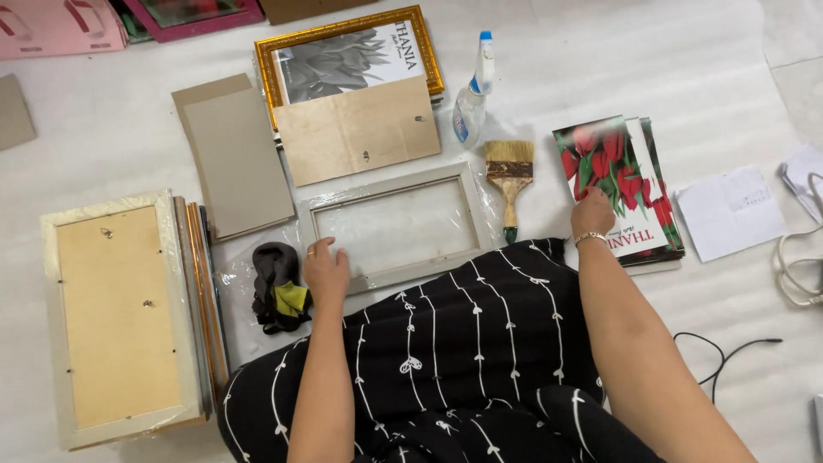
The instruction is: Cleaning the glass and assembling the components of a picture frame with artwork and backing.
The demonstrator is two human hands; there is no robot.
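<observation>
One empty white frame (396, 225) is being pressed flat on the white floor sheet (600, 69) by the left hand (326, 271), whose fingers (323, 249) are being laid loosely spread over the frame's lower left corner; nothing is being gripped by them. The frame is being kept just in front of the person's black patterned skirt (463, 343), its opening holding only clear film. A stack of tulip prints (621, 184) is being touched at its left edge by the right hand (592, 214); how the fingers there are set cannot be told, as they are being hidden behind the back of the hand. One paintbrush (509, 182) is being left between the frame and the prints, and one spray bottle (473, 94) is lying just above the brush. One gold frame (347, 51) holding a grey flower print is being partly covered by one wooden backing board (358, 130). Two grey cardboard sheets (236, 159) are lying left of it. One dark cloth (279, 287) is lying just beside the left hand, and a pile of frames (129, 317) is lying face down at the far left.
</observation>
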